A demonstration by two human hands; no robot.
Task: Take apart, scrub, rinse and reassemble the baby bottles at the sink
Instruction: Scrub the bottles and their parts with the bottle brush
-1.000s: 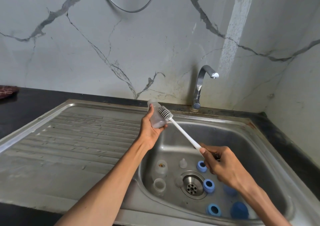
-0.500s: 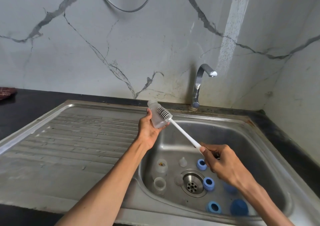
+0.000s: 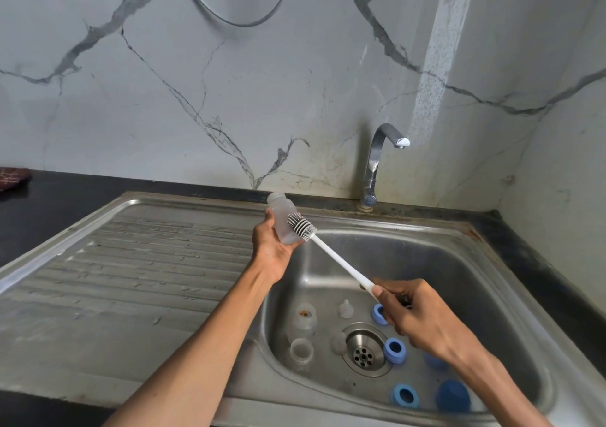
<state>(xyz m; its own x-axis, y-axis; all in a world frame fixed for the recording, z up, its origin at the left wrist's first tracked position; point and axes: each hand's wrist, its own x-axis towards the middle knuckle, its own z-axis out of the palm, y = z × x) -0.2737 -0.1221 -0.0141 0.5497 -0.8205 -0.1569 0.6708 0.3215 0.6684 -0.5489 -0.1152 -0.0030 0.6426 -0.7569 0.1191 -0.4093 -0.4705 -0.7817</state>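
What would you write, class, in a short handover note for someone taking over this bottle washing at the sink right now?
Left hand grips a clear plastic baby bottle over the steel sink basin.
Right hand grips the white-handled bottle brush, bristles against the bottle's outside.
In the basin: two more clear bottles, clear teats, blue plastic collar rings, a blue cap.
Done: bottles taken apart.
Left: finish scrubbing, rinse, reassemble. No water is running from the chrome tap.

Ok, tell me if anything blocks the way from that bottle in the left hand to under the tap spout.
Nothing visible does. The left hand grips the bottle left of the tap spout, with open air between them. Only the brush, held by the right hand, lies against the bottle's side.
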